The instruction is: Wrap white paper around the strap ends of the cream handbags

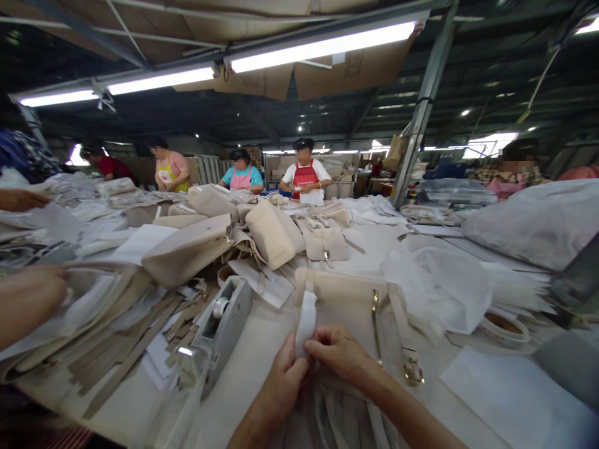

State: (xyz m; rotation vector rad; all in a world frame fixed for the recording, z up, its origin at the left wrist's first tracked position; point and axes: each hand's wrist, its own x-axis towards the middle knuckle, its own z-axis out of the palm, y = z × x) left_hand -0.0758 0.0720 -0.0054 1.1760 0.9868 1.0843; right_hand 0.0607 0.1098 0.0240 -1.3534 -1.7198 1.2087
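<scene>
A cream handbag [346, 293] lies flat on the table in front of me, with a gold zipper [375, 305] and a gold buckle [412, 368] on its right side. Over its left part runs a strap wrapped in white material [306, 315]. My left hand [290, 368] grips the lower end of this wrapped strap, thumb on top. From the right, my right hand [334, 349] pinches the same wrapping with curled fingers. Below my hands, several loose pale straps [337, 411] hang toward me, partly hidden by my forearms.
Left of the bag stands a grey tape dispenser [229, 324] beside brown strips [135, 343]. Cream bags [271, 234] are piled behind. To the right lie clear plastic bags [435, 280], a tape roll [505, 327] and white sheets [510, 399]. A co-worker's arm [28, 302] reaches in at left.
</scene>
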